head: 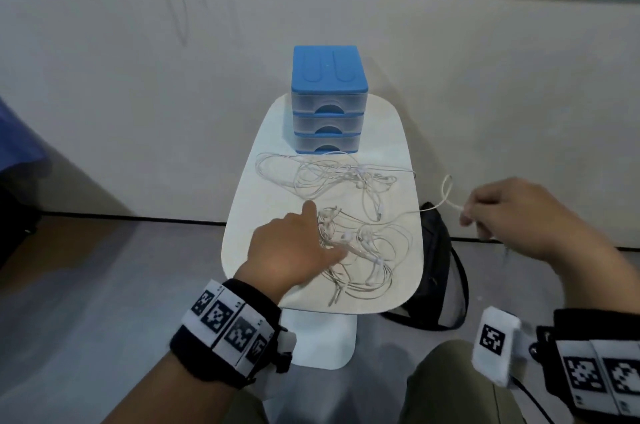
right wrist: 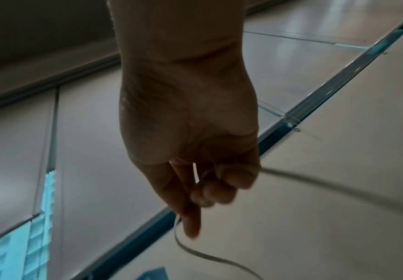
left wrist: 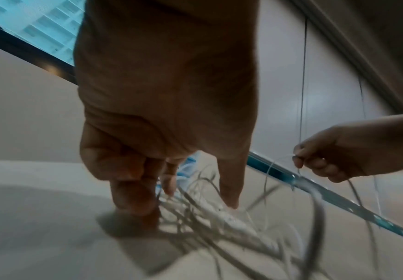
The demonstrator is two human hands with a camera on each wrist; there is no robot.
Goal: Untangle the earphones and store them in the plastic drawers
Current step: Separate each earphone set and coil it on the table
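Our left hand (head: 294,247), fingers spread, pins tangled white earphone cords (head: 360,243) on white table (head: 249,215); right hand (head: 512,215) pinches loose cord end (head: 446,195), drawing it free.

No words, brands or numbers can be read in any view. The only signs are black-and-white square coded markers: a row of them on the left wristband (head: 228,323), more on the right wristband (head: 602,375), and one on the white block (head: 493,342) fixed beside it. The drawers (head: 328,101) carry no label that can be made out.
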